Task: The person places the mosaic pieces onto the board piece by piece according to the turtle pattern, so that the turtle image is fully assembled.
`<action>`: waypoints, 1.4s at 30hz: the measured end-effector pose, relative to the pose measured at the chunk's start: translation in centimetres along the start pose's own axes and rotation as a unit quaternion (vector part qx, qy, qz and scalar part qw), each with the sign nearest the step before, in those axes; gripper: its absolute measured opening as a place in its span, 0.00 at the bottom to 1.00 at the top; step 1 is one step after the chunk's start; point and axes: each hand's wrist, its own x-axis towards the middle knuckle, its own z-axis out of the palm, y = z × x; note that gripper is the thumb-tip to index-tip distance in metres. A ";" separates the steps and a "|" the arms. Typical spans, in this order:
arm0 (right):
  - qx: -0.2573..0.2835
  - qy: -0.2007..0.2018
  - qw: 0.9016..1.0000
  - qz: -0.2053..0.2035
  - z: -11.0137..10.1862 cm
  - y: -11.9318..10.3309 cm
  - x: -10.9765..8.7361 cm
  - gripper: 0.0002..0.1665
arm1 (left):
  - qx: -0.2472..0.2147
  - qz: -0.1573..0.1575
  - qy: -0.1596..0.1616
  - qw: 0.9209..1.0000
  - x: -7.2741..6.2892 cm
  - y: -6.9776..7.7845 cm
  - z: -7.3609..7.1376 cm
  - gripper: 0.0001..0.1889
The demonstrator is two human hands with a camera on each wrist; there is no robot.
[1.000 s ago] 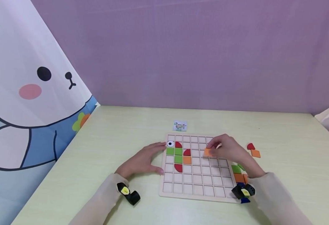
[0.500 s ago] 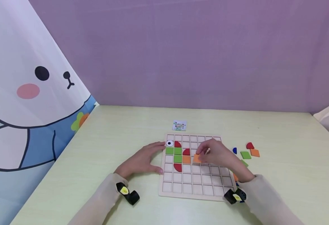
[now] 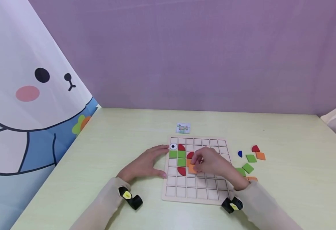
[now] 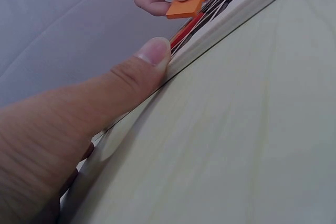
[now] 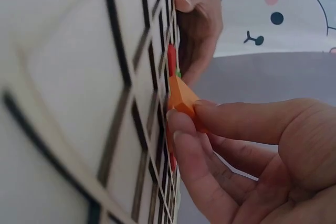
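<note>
My right hand pinches an orange square tile between thumb and fingers, just over the wooden grid board. In the head view that tile covers a cell below another orange tile, to the right of a red quarter-round tile. My left hand rests along the board's left edge, fingers extended, its thumb touching the side. Upper left on the board sit an eye tile, several green squares and more red quarter-rounds. The right hand partly hides the cells around the held tile.
Loose tiles lie right of the board: a blue one, a red one, an orange one and several green ones. A small picture card lies behind the board. A purple cloth hangs at the back.
My right hand has moved left and down across the board with the orange square tile, from the right-hand columns to beside the lower red quarter-round. The left hand has stayed put.
</note>
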 end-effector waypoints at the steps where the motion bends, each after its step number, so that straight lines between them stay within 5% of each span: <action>1: 0.002 -0.002 1.000 0.001 0.1 0.0 0.0 0.06 | 0.000 0.003 0.001 1.000 0.0 0.0 0.0 0.50; 26: -0.041 0.005 0.999 -0.024 1.1 0.2 0.4 0.05 | 0.002 0.003 0.001 1.000 0.2 -0.2 0.2 0.51; 42: -0.037 0.030 0.999 0.011 1.5 0.1 0.5 0.06 | -0.004 -0.007 -0.001 1.000 0.2 0.0 0.1 0.51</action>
